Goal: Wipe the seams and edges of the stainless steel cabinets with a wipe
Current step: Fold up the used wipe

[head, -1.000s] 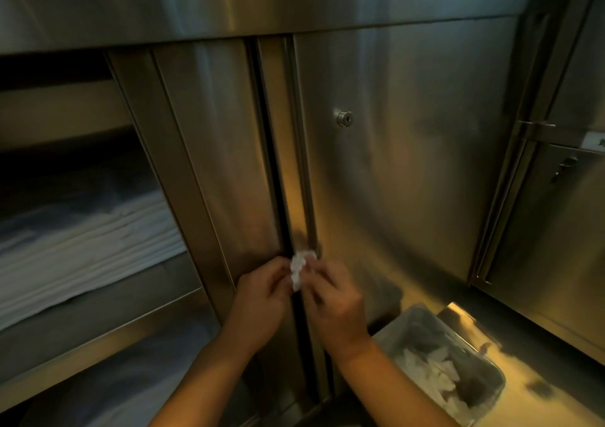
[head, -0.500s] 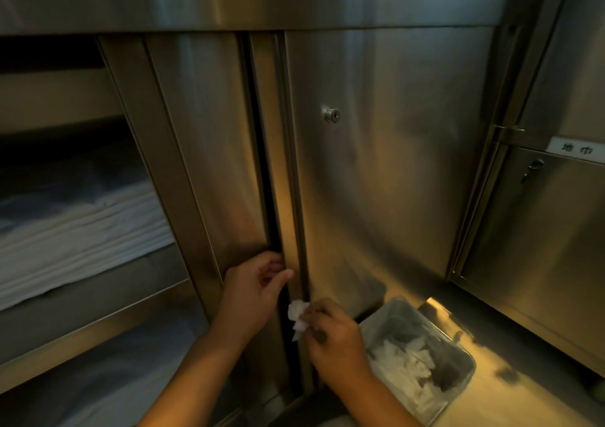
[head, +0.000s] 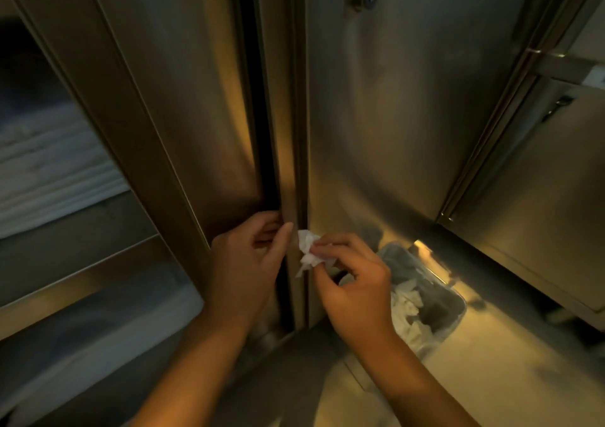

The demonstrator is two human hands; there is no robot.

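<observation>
stainless steel cabinets (head: 393,115), right hand (head: 353,282) pinching crumpled wipe (head: 307,251) at seam, left hand (head: 245,263) curled round door edge

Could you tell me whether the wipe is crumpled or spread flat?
Crumpled: the wipe is a wrinkled wad pinched by the right hand.

Warm yellow light glances off a glossy floor (head: 491,377) (folded white linens (head: 49,177) shelved at left).
</observation>
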